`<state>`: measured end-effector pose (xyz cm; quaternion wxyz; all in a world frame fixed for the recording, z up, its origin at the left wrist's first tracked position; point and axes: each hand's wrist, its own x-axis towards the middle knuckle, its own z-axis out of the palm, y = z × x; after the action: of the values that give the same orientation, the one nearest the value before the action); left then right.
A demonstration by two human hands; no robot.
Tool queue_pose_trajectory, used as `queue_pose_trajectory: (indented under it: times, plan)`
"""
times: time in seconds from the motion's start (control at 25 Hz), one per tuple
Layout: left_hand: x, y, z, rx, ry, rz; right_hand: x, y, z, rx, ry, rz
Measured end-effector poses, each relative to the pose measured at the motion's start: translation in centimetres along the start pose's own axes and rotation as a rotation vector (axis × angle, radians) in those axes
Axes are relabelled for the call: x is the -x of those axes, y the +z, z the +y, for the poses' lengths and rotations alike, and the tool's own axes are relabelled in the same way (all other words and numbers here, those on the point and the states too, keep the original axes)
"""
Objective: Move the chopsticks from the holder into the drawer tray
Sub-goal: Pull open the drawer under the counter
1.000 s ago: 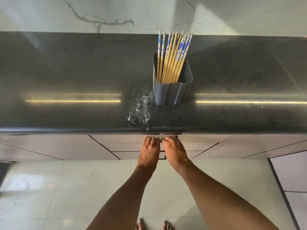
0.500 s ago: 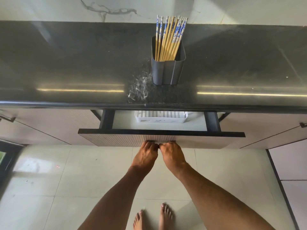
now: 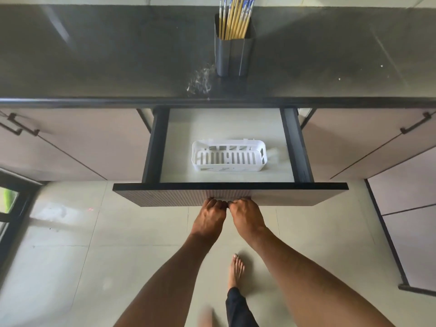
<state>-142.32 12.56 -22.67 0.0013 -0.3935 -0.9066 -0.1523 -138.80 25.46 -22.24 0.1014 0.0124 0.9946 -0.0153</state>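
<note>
Several wooden chopsticks [image 3: 233, 18] with blue-and-white tops stand upright in a grey holder [image 3: 233, 55] on the dark countertop [image 3: 94, 55]. Below it the drawer [image 3: 236, 192] stands pulled far out. A white slotted tray [image 3: 228, 158] lies inside it, right of centre, with nothing in it. My left hand [image 3: 208, 217] and my right hand [image 3: 246, 217] sit side by side at the middle of the drawer front, fingers curled under its lower edge and gripping it.
Closed cabinet doors with black handles [image 3: 22, 125] [image 3: 416, 123] flank the drawer. A white scuff mark [image 3: 199, 80] marks the counter near its front edge. My bare foot [image 3: 236, 271] stands on the pale tiled floor under the hands.
The drawer has gone from closed to pulled far out toward me, with both hands on its front. The tray has come into full view. The holder has not moved.
</note>
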Motion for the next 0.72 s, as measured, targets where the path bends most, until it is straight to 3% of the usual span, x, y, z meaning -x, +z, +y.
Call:
queue_pose_trajectory:
  times: [0.48,0.72]
  plan:
    - [10.3,0.9,5.4,-0.025,-0.047,-0.089,10.6,2.0,-2.8,-0.05,-0.012,-0.047]
    - [11.2,0.3,6.8,-0.092,-0.083,-0.169,12.1,1.7,-3.5,-0.037,-0.011,-0.057]
